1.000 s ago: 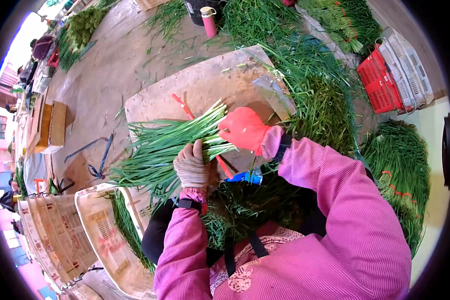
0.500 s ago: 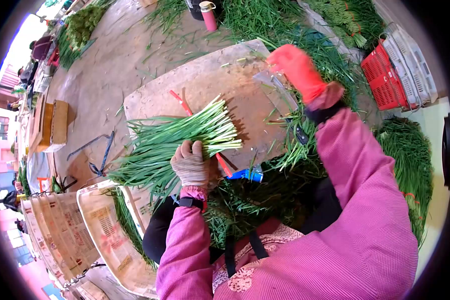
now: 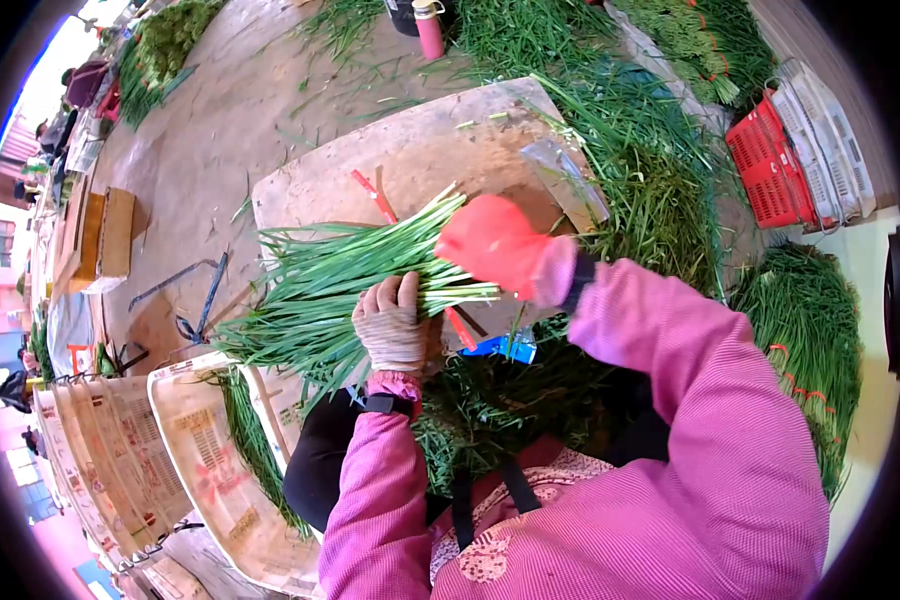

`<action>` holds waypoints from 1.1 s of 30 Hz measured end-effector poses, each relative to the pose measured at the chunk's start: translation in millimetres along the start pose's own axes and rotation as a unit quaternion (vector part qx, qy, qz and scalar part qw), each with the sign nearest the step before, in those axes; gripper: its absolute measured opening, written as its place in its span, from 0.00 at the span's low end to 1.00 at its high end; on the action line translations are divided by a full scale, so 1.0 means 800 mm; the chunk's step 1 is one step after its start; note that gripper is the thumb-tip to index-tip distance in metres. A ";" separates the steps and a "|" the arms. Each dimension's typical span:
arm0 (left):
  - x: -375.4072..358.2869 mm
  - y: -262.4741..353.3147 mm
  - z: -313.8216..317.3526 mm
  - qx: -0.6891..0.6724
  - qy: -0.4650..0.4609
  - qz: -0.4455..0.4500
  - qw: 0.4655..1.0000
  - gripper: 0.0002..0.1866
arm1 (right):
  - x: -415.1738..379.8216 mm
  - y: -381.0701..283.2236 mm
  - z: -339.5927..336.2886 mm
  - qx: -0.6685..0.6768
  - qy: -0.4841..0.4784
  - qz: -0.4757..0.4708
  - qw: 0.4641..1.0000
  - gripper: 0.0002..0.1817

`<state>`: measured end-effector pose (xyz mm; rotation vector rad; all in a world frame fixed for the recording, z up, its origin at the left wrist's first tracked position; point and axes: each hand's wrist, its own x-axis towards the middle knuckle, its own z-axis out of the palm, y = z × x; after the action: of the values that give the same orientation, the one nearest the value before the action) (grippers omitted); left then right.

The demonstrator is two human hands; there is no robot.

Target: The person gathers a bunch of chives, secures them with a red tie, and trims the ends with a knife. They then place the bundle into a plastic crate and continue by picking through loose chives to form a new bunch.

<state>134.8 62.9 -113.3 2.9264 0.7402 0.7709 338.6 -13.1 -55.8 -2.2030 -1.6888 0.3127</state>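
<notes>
A bundle of long green stalks [image 3: 320, 290] lies on the worn board [image 3: 370, 155], its pale cut ends toward the right. My left hand [image 3: 390, 318], in a striped beige glove, presses on the bundle with its fingers closed round the near side. My right hand [image 3: 492, 243], in a red glove, is at the pale ends; its fingers are hidden by the glove and blur. A red strip [image 3: 372, 194] runs under the bundle and shows on both sides of it. A blue packet [image 3: 506, 346] sits at the board's near edge.
Loose greens [image 3: 660, 200] are heaped right of the board. Red crates [image 3: 770, 165] stand far right, near tied bundles [image 3: 805, 340]. A lined basket [image 3: 210, 440] is at the lower left. Beyond the board stands a pink bottle [image 3: 429, 32]; a cardboard box [image 3: 115, 235] stands left.
My right hand has moved left and nearer, from the board's far right corner to the pale stalk ends. Stalks near the clear plastic at the board's right have gone. My left hand stays on the bundle.
</notes>
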 end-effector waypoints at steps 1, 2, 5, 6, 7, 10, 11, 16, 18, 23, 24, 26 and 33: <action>-0.002 -0.001 0.003 -0.010 0.000 -0.005 1.000 0.28 | 0.008 -0.010 0.013 -0.025 0.007 -0.028 0.999 0.16; -0.003 -0.001 0.005 -0.010 -0.001 -0.007 1.000 0.28 | 0.013 -0.017 0.022 -0.049 0.013 -0.055 0.997 0.16; -0.006 -0.003 0.009 -0.013 0.004 -0.020 1.000 0.30 | 0.025 -0.022 0.041 -0.062 -0.038 -0.057 0.996 0.14; -0.007 -0.004 0.010 -0.014 0.002 -0.023 1.000 0.30 | 0.025 -0.021 0.045 -0.062 -0.041 -0.058 0.996 0.14; -0.008 -0.004 0.010 -0.021 0.014 -0.019 0.999 0.30 | 0.025 -0.018 0.048 -0.043 -0.035 -0.075 0.996 0.13; -0.006 -0.006 0.012 -0.032 0.032 -0.010 0.999 0.31 | 0.033 -0.007 0.053 -0.001 -0.034 -0.081 0.996 0.10; -0.005 -0.007 0.011 -0.029 0.031 -0.001 0.999 0.31 | 0.033 -0.007 0.051 0.060 -0.035 -0.047 0.996 0.11; -0.004 -0.006 0.008 -0.031 0.001 -0.006 0.999 0.34 | 0.032 0.007 0.043 0.242 -0.112 0.046 0.963 0.15; -0.004 -0.005 0.005 -0.033 -0.021 -0.010 0.999 0.36 | 0.030 0.010 0.040 0.268 -0.118 0.034 0.955 0.15; -0.002 -0.005 0.005 -0.020 -0.031 -0.007 0.999 0.36 | -0.002 0.053 -0.010 0.541 -0.184 0.089 0.816 0.09; -0.002 -0.004 0.005 -0.022 -0.030 -0.007 0.999 0.36 | -0.012 0.069 -0.039 0.555 -0.185 0.070 0.808 0.09; -0.001 -0.005 0.006 -0.018 -0.045 -0.014 0.999 0.40 | -0.038 0.097 -0.107 0.571 -0.129 0.119 0.802 0.09; 0.011 -0.001 -0.006 -0.005 -0.062 0.002 0.998 0.35 | -0.105 0.211 -0.167 -0.034 0.084 0.215 0.972 0.14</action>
<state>138.8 67.2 -104.8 2.9341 0.7188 0.5854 516.6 -151.8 -3.9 -2.5560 -1.1414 0.1683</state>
